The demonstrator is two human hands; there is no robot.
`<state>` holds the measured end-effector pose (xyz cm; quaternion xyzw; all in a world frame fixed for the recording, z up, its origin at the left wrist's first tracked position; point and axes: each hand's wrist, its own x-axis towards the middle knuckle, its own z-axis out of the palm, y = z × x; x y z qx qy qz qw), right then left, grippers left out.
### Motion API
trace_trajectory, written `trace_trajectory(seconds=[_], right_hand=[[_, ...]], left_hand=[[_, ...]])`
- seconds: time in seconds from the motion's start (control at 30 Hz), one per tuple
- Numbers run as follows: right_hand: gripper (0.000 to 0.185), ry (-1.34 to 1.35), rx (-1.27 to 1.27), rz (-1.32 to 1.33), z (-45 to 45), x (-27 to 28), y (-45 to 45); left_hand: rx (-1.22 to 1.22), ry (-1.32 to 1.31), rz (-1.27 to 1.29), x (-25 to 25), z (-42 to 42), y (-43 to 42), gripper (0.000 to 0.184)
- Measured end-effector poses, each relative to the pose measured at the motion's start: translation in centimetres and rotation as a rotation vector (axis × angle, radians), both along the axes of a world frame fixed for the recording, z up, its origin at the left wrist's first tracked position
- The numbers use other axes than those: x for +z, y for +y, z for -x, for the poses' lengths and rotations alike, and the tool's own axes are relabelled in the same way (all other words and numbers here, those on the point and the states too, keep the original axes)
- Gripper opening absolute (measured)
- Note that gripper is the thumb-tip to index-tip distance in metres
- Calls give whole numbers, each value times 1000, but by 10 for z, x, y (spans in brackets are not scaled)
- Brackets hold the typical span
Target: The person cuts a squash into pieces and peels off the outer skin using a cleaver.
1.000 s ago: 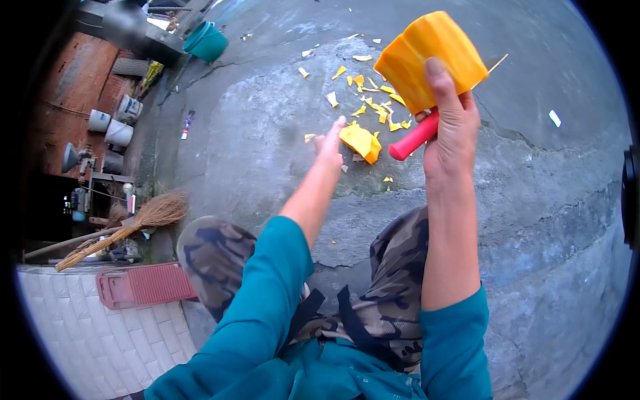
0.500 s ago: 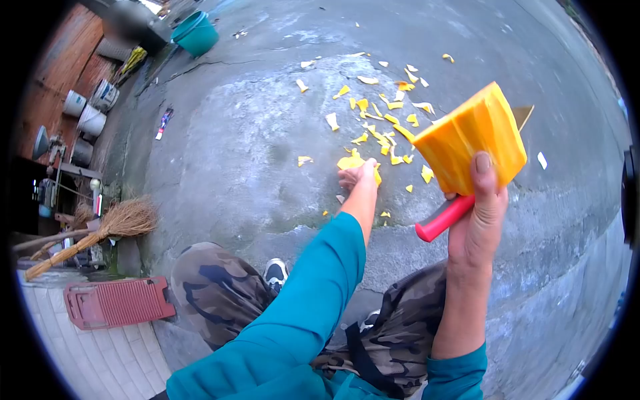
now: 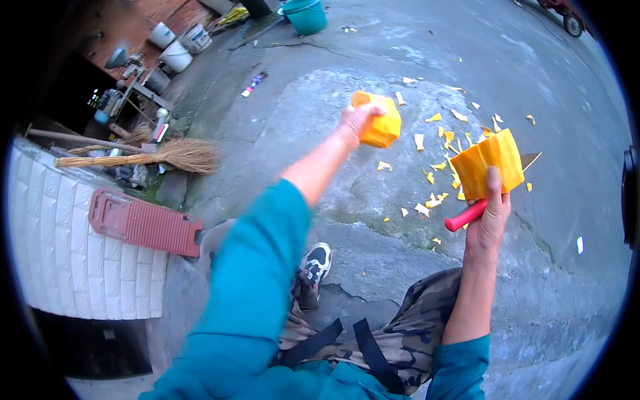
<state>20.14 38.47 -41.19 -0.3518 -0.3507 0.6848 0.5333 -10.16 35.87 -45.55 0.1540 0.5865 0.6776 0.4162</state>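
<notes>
My left hand is closed round a peeled orange chunk, held above the floor. In my right hand are a larger squared orange block and a knife with a red handle. The thumb presses on the block's near face, and the blade tip shows past its right side. Most of the blade is hidden behind the block. Several peel scraps lie on the concrete floor between and beyond my hands.
A green bucket stands at the top. At the left are a straw broom, a reddish plastic piece and white buckets. A small tube lies on the floor. Part of a wheeled vehicle shows at top right.
My left hand has taken hold of the smaller chunk on the floor and lifted it away from the scraps. My right hand still holds the block and knife. The view has turned.
</notes>
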Motion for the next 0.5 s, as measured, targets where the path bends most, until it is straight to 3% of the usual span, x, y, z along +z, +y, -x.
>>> trace_trajectory(seconds=[0.13,0.2,0.3,0.37,0.5], right_hand=[[57,9,143,25,7,2,-7],[56,-3,113,54,9,8,-16],[54,-43,126,33,-2,13,-25],[53,-75,160,4,-14,18,-30],[74,-16,167,98,-27,39,-45]], left_hand=[[-198,-102,-6,124,-34,-84,58],[-239,-248,-50,154,-69,-123,65],[-263,-539,-122,142,-99,-142,76],[-343,-669,-129,140,-103,-141,72],[-432,-930,-142,130,-89,-140,69]])
